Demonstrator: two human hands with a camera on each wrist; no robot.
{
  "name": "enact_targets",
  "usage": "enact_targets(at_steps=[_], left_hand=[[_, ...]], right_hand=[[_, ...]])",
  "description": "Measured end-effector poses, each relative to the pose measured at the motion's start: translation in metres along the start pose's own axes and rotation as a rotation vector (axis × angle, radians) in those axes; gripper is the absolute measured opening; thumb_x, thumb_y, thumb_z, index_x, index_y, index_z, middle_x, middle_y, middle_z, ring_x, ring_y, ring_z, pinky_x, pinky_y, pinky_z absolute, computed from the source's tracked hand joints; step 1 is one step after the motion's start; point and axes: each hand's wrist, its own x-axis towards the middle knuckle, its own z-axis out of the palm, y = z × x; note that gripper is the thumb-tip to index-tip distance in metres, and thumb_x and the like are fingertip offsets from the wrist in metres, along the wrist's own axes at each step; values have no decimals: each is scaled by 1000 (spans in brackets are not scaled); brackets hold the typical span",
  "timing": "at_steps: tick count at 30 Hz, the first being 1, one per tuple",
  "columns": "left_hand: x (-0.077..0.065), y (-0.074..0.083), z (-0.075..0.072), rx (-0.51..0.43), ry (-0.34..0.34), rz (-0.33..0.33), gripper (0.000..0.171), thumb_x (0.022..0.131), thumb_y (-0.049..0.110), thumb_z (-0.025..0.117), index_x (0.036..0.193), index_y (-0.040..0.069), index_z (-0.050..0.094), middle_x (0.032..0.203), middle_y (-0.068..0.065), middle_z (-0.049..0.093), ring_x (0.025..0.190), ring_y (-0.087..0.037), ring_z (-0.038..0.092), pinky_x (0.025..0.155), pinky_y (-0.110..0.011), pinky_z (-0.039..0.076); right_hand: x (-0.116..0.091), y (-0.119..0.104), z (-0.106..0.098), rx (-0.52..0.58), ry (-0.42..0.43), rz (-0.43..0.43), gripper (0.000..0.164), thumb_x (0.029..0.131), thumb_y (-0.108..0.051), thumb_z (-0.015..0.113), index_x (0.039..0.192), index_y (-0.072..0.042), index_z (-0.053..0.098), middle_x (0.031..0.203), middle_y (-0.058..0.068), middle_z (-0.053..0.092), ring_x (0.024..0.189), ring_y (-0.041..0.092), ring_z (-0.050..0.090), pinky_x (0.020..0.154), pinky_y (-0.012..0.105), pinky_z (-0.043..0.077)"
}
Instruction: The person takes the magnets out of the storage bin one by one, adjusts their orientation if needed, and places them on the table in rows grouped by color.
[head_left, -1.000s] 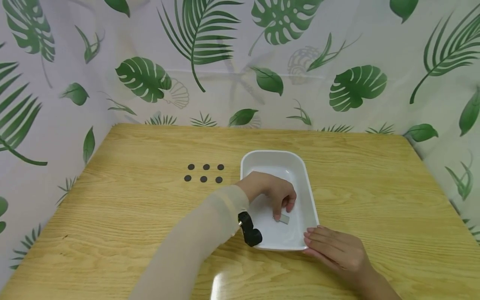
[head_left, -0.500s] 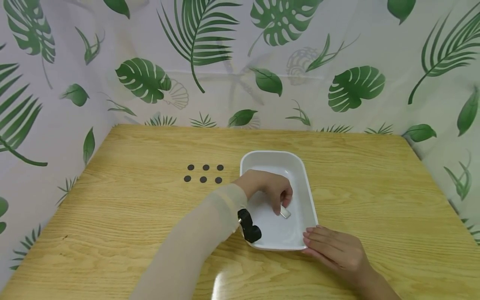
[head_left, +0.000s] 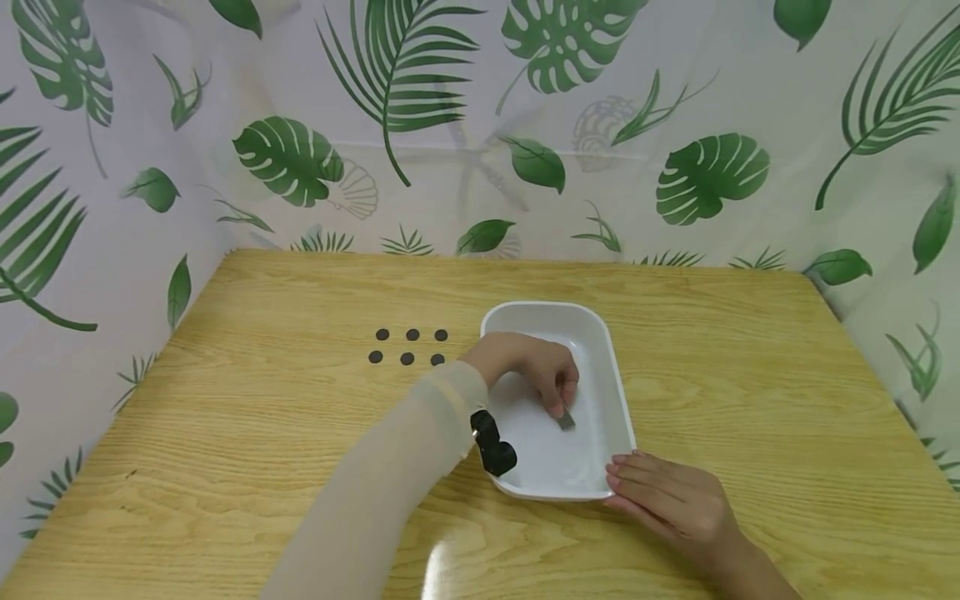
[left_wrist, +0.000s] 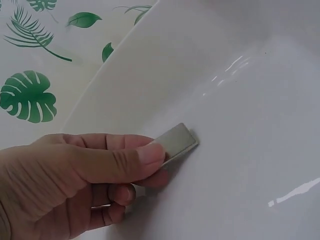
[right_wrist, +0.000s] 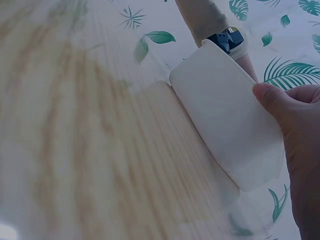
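In the head view, my left hand (head_left: pixel 546 375) reaches down into a white plastic tray (head_left: pixel 617 379). Its thumb and fingers pinch a small silver-grey rectangular block (left_wrist: pixel 176 141) by one end. The block (head_left: pixel 566 422) tilts close over the tray's floor, and its gripped end is hidden by the fingers. At the near right corner of the tray, my right hand (head_left: pixel 678 504) holds the rim. The right wrist view shows the thumb of this hand (right_wrist: pixel 295 112) at the rim, with the tray's outer wall (right_wrist: pixel 225 115) beside it.
Several flat black discs (head_left: pixel 412 335) lie in two rows on the wooden table (head_left: pixel 300 417), left of the tray. A black wrist camera (head_left: pixel 495 446) on the left wrist overlaps the tray's left rim. A leaf-print cloth (head_left: pixel 465 167) hangs behind and at both sides.
The block, earlier lying flat on the tray's floor under the left fingertips, is tilted and pinched now. My left hand has shifted slightly away from me. The right hand has not moved.
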Motion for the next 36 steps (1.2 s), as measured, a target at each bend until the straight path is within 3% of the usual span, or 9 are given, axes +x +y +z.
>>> enact_targets(at_steps=[7,11,15,25,30,36], left_hand=[[2,-7,-2,-52,7,-2,9,89,12,64,98,9,68,70,4,54,63,-5,47,61,-16,39],[1,-11,-2,-96,2,-41,9,87,14,69,96,12,69,73,4,55,67,-6,47,63,-17,39],[-2,-11,-2,-101,6,-37,12,82,14,74,94,13,71,75,4,55,71,-7,48,65,-18,39],[-3,-8,2,-235,-35,-61,7,89,8,64,96,7,65,74,-3,62,64,-10,57,64,-20,49],[-2,-10,2,-244,-51,-18,14,89,3,62,100,8,69,70,-3,62,62,-10,57,62,-21,48],[-3,-11,0,-207,-52,-10,25,80,-3,70,102,9,71,68,1,56,62,-8,52,62,-19,44]], right_hand=[[0,0,0,-3,2,-1,19,83,-15,71,77,3,74,77,18,71,64,27,69,78,31,54],[-1,0,0,-5,-6,8,19,84,-15,71,77,3,74,77,17,71,64,27,69,79,31,54],[-2,-1,0,-15,-9,12,20,84,-16,71,77,3,74,77,17,71,64,26,69,79,30,54],[0,-1,0,-7,-4,6,20,83,-15,71,77,3,74,77,18,71,64,27,69,77,31,55],[1,-1,0,-8,0,7,20,83,-15,72,77,3,74,77,17,71,64,27,69,77,31,55],[0,-1,0,-14,-2,6,20,83,-16,72,77,3,74,77,17,71,64,27,69,77,31,55]])
